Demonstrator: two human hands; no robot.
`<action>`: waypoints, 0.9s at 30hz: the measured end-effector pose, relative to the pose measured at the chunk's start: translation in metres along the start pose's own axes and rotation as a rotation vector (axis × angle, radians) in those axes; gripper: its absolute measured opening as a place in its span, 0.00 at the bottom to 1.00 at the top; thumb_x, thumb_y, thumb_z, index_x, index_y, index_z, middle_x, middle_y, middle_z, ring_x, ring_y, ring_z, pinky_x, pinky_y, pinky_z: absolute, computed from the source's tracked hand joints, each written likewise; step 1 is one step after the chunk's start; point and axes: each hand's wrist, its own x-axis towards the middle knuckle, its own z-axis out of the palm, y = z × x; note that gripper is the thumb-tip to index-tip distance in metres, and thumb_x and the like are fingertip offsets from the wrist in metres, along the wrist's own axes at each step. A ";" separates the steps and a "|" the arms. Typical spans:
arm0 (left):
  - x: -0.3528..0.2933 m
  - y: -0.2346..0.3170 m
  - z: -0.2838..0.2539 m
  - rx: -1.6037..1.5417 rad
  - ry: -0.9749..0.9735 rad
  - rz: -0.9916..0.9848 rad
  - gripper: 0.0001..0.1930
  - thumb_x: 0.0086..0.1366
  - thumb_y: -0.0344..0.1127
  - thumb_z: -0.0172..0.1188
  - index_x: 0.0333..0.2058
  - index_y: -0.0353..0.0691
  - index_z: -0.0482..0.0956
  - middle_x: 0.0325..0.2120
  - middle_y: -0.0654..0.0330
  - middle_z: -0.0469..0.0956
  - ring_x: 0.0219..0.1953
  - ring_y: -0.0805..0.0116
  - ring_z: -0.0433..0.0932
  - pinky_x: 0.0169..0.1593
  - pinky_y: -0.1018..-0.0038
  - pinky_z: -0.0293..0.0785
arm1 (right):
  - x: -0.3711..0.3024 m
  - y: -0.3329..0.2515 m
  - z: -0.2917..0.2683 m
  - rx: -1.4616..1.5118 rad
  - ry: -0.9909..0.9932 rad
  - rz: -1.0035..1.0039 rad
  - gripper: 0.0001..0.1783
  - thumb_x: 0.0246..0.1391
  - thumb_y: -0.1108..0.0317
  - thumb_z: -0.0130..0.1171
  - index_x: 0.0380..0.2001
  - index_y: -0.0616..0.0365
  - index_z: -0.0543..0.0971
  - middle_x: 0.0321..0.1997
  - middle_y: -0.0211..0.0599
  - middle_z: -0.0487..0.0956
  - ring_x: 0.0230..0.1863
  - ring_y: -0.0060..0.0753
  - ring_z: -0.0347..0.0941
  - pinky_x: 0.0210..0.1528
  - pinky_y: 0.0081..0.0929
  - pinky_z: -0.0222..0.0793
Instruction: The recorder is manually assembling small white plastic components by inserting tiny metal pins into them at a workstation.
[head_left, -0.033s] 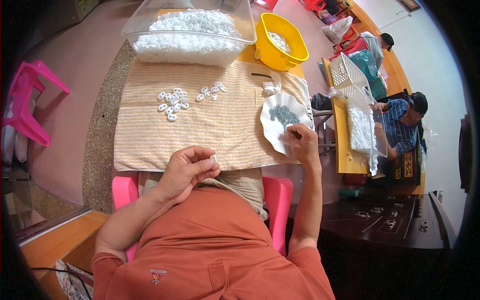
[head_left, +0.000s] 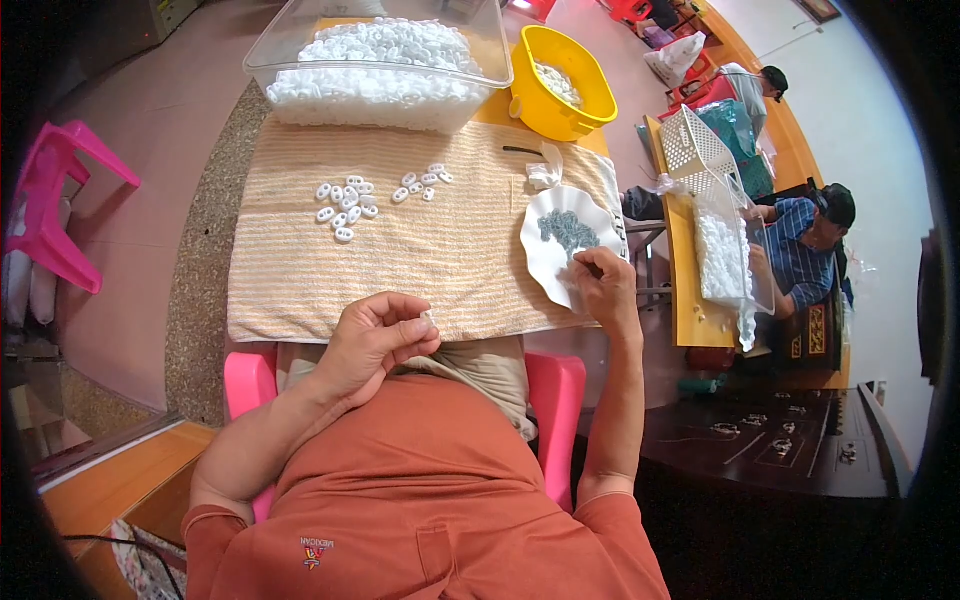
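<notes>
Between the thumb and fingers of my left hand (head_left: 378, 338) is a small white plastic piece (head_left: 427, 316), mostly covered by the fingertips. It is held above the towel's front edge. My right hand (head_left: 606, 287) has its fingers pinched together over the near right side of a white wavy-rimmed dish (head_left: 538, 262). Whatever those fingertips hold is hidden or too small to name. A heap of tiny grey-blue parts (head_left: 568, 230) lies in the dish. On the striped towel (head_left: 300, 275) sit a group of white oval two-holed pieces (head_left: 350, 200) and a smaller group of white pieces (head_left: 408, 181) to its right.
A clear bin (head_left: 375, 105) full of white pieces stands at the back, beside a yellow tub (head_left: 535, 100). Crumpled white tissue (head_left: 543, 177) lies behind the dish. At right, a person in a striped shirt (head_left: 795, 245) sits at another table. A pink stool (head_left: 75, 200) stands left.
</notes>
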 end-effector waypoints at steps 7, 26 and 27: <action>0.000 0.000 0.000 0.013 -0.008 -0.003 0.07 0.60 0.23 0.59 0.38 0.34 0.75 0.30 0.58 0.79 0.33 0.70 0.80 0.40 0.76 0.80 | -0.001 -0.001 0.001 -0.015 0.031 -0.003 0.05 0.47 0.79 0.59 0.31 0.63 0.79 0.26 0.40 0.80 0.27 0.26 0.76 0.31 0.23 0.71; -0.001 0.002 0.000 0.002 -0.057 -0.042 0.06 0.60 0.21 0.58 0.37 0.35 0.75 0.34 0.54 0.79 0.37 0.67 0.80 0.42 0.72 0.81 | -0.009 0.011 0.007 0.272 0.118 0.184 0.05 0.55 0.73 0.59 0.33 0.65 0.78 0.23 0.26 0.75 0.23 0.14 0.69 0.26 0.14 0.66; -0.001 0.002 0.001 0.002 -0.055 -0.043 0.06 0.60 0.21 0.58 0.37 0.35 0.75 0.34 0.54 0.79 0.37 0.67 0.80 0.42 0.72 0.81 | -0.010 0.010 0.008 0.296 0.131 0.190 0.05 0.55 0.73 0.59 0.33 0.65 0.78 0.23 0.26 0.75 0.23 0.15 0.69 0.26 0.13 0.66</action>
